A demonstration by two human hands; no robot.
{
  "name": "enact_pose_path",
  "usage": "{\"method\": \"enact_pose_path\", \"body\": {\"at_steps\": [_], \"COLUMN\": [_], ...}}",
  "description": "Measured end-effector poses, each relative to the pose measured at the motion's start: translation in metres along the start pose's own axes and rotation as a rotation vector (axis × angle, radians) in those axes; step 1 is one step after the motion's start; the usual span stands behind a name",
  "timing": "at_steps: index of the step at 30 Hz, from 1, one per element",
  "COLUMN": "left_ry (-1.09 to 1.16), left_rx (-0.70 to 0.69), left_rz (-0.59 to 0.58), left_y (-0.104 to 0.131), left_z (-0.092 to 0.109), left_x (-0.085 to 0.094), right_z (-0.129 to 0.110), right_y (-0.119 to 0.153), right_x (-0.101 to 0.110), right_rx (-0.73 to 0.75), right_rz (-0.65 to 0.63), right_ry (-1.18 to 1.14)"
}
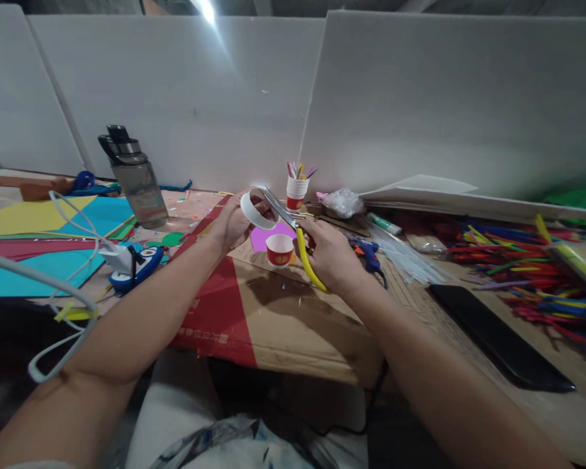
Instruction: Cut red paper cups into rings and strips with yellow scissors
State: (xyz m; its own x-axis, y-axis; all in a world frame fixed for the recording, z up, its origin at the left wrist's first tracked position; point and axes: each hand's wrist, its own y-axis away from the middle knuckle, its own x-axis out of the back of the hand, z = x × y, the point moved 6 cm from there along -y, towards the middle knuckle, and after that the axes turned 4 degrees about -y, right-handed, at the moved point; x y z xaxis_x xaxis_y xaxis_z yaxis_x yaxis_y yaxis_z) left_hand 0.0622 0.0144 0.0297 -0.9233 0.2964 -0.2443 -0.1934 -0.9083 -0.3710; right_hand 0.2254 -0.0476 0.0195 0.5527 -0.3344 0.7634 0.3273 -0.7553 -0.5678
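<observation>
Near frame centre, the right hand [331,251] grips yellow-handled scissors [301,244], blades slanting up-left over the white ring [251,212] that the left hand [230,223] holds.

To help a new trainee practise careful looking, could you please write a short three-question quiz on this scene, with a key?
1. Multiple choice: What does the right hand hold?
A) a water bottle
B) yellow-handled scissors
C) a power adapter

2. True or false: The left hand holds a white ring.

3. Fill in the blank: The small paper cup standing just below the hands in the picture is white inside and mainly ____ outside.

Key: 1. B; 2. True; 3. red
</observation>
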Motion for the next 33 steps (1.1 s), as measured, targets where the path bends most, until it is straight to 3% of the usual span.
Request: {"method": "enact_pose_path", "body": {"at_steps": [4, 9, 16, 25, 33], "left_ry": [-0.011, -0.042, -0.059, -0.006, -0.016], "left_rx": [0.046, 0.079, -0.1, -0.046, -0.001], "left_rz": [-0.013, -0.111, 0.11, -0.037, -0.041], "left_y": [-0.002, -0.003, -0.007, -0.001, -0.002], "left_z": [0.0, 0.0, 0.011, 0.0, 0.001], "left_x": [0.002, -0.002, 0.016, 0.002, 0.001], "right_z": [0.0, 0.001, 0.002, 0.005, 0.0], "right_y": [0.0, 0.001, 0.001, 0.002, 0.002], "right_x": [0.0, -0.001, -0.001, -0.002, -0.001], "right_rx": [0.021, 0.005, -0.005, -0.028, 0.007], "right_rz": [0.004, -0.004, -0.001, 0.009, 0.017], "right_ry": [-0.004, 0.0, 0.0, 0.016, 0.025]}}
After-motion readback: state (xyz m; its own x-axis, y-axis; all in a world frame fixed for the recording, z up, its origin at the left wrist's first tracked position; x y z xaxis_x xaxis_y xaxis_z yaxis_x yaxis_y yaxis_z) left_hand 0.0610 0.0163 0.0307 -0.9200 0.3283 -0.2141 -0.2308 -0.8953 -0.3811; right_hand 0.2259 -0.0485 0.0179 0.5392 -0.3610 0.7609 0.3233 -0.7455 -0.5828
